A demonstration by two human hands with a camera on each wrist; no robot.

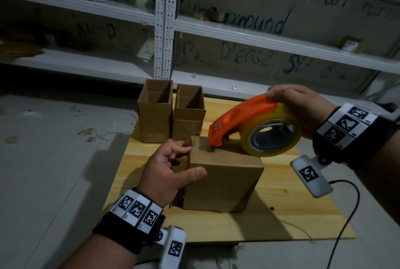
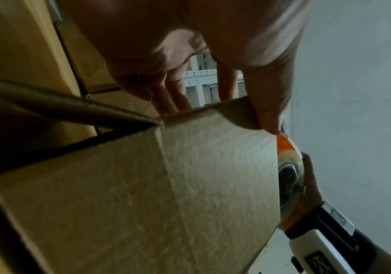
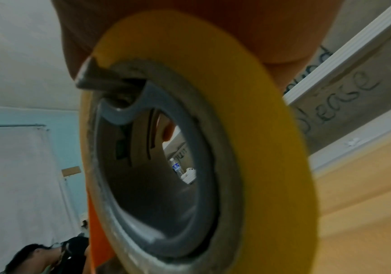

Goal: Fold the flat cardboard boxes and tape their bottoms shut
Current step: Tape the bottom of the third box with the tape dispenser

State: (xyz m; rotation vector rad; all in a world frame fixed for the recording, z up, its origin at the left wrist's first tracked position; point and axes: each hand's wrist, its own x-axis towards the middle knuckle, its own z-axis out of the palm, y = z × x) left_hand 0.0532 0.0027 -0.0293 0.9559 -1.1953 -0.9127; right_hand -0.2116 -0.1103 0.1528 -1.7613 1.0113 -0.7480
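A folded cardboard box (image 1: 225, 182) stands on the wooden board (image 1: 281, 214) with its closed flaps upward. My left hand (image 1: 184, 160) holds its upper left corner, thumb on the near face and fingers curled over the far edge. In the left wrist view the box (image 2: 166, 194) fills the frame under that hand (image 2: 213, 103). My right hand (image 1: 290, 112) grips an orange tape dispenser (image 1: 244, 117) carrying a yellowish tape roll (image 1: 270, 134). The dispenser's nose touches the box top near its far left edge. The roll (image 3: 248, 129) blocks most of the right wrist view.
Two upright open boxes (image 1: 154, 112) (image 1: 189, 112) stand at the board's far edge, just behind the held box. White shelving (image 1: 166, 30) runs behind them. A black cable (image 1: 346, 214) lies on the grey floor at right. A person (image 3: 32, 257) shows low in the right wrist view.
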